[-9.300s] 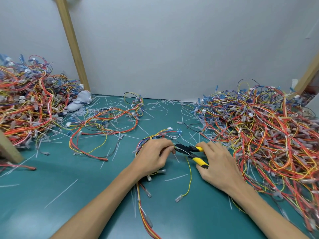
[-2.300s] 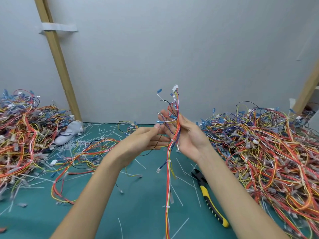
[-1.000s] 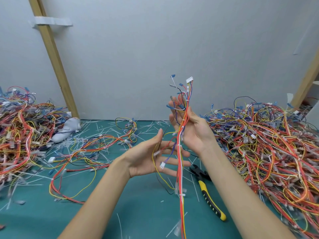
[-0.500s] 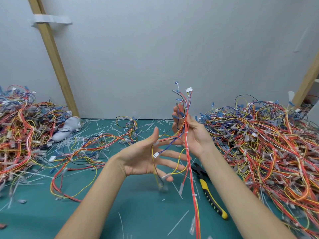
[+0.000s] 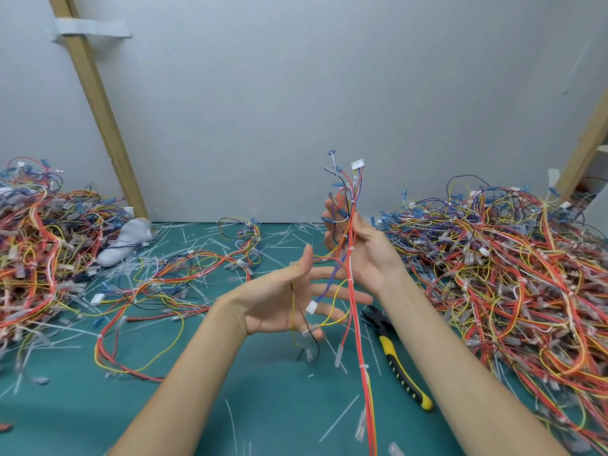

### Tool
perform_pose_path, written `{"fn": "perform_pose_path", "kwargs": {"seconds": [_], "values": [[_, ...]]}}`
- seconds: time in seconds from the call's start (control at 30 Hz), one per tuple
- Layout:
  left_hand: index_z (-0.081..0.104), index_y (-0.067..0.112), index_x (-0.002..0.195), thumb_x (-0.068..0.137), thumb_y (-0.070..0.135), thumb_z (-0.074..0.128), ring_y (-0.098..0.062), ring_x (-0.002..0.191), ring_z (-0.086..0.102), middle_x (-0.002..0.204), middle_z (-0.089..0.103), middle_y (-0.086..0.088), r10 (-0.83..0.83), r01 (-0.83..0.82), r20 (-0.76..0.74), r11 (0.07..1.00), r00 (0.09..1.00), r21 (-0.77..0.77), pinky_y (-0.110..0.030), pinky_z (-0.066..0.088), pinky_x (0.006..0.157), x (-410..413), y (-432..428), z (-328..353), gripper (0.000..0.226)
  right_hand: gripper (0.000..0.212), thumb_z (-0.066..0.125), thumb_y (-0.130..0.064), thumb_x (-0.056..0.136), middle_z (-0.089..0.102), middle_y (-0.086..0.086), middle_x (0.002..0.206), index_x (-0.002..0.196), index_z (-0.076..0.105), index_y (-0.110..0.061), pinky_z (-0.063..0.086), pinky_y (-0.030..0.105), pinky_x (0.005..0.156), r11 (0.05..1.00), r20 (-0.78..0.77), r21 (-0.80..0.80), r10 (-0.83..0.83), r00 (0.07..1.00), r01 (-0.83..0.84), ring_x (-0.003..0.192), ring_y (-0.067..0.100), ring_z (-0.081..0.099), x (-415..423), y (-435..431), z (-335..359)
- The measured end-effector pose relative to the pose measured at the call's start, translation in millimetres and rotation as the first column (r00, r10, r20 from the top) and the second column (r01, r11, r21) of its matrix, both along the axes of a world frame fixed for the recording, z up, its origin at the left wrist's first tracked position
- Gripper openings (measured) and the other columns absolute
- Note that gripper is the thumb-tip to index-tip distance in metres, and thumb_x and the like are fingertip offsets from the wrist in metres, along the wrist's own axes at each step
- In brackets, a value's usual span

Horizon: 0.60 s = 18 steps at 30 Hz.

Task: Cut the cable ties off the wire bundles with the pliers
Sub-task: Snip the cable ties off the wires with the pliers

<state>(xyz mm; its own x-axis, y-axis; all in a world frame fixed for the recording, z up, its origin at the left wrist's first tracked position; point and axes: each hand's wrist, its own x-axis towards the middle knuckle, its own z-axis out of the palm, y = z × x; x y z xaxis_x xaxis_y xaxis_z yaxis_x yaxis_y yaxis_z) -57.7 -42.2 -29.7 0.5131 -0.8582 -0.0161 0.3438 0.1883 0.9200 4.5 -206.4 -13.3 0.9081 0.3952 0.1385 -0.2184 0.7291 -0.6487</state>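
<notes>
The green mat (image 5: 98, 416) carries two wire heaps, the larger pile (image 5: 513, 274) just right of the pliers (image 5: 399, 366) and the smaller pile (image 5: 36, 251) far to their left. Since the cutting a few seconds back I have let go of the pliers, which now lie flat on the mat under my right forearm, yellow-and-black handles toward me. My right hand (image 5: 368, 255), above and behind the pliers, is wrapped round the wire bundle (image 5: 354, 195) and holds it upright. My left hand (image 5: 279, 301), left of the pliers, pinched a strand two seconds ago; now it lies palm up with fingers spread, gripping nothing, thin yellow and blue strands draped across it. The bundle is mostly red and orange, fanning out above my grip into a white connector (image 5: 357, 165) and blue terminals, its tail hanging to the mat beside the pliers. A white cable tie (image 5: 350, 249) still cinches it at my palm, and cut ties (image 5: 339, 419) litter the mat around the pliers.
</notes>
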Motion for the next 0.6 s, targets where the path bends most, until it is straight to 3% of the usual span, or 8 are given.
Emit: {"fn": "perform_pose_path", "kwargs": {"seconds": [0.23,0.4,0.5,0.6], "values": [[0.042,0.005,0.141,0.091,0.064,0.041,-0.017,0.096,0.061,0.139,0.053,-0.012,0.015,-0.016,0.029,0.999,0.999,0.031,-0.029,0.051,0.068,-0.9,-1.9,-1.7,0.077,0.032,0.031,-0.019,0.105,0.073,0.001,0.105,0.12,0.059,-0.018,0.056,0.024,0.068,1.0,-0.021,0.008,-0.009,1.0,0.009,0.086,0.014,0.071,-1.9,1.1,0.2],[0.037,0.006,0.143,0.093,0.022,0.06,-0.013,0.103,0.059,0.135,0.056,-0.011,0.025,-0.035,0.164,0.998,0.986,0.056,-0.026,0.05,0.073,-3.1,2.9,1.6,0.057,0.032,0.03,-0.021,0.106,0.071,0.0,0.11,0.117,0.06,-0.02,0.056,0.025,0.067,0.998,-0.007,-0.032,-0.055,0.998,0.055,0.088,0.015,0.071,1.0,1.6,-3.8],[0.039,0.008,0.143,0.093,0.003,0.055,-0.016,0.106,0.062,0.128,0.06,-0.007,0.039,-0.06,0.23,0.995,0.973,0.084,-0.031,0.051,0.082,-4.0,4.7,4.8,0.053,0.034,0.029,-0.025,0.107,0.073,-0.001,0.108,0.115,0.061,-0.022,0.056,0.027,0.068,0.994,0.008,-0.083,-0.07,0.998,0.07,0.088,0.016,0.07,3.4,1.5,-7.1],[0.042,0.006,0.14,0.092,-0.006,0.049,-0.029,0.107,0.064,0.112,0.065,-0.006,0.111,-0.134,0.244,0.988,0.963,0.081,-0.037,0.051,0.088,-3.6,6.2,7.3,0.05,0.04,0.034,-0.035,0.105,0.073,-0.005,0.109,0.101,0.073,-0.03,0.055,0.03,0.069,0.972,0.019,-0.22,-0.077,0.997,0.079,0.093,0.017,0.067,5.6,-0.5,-8.1]]}}
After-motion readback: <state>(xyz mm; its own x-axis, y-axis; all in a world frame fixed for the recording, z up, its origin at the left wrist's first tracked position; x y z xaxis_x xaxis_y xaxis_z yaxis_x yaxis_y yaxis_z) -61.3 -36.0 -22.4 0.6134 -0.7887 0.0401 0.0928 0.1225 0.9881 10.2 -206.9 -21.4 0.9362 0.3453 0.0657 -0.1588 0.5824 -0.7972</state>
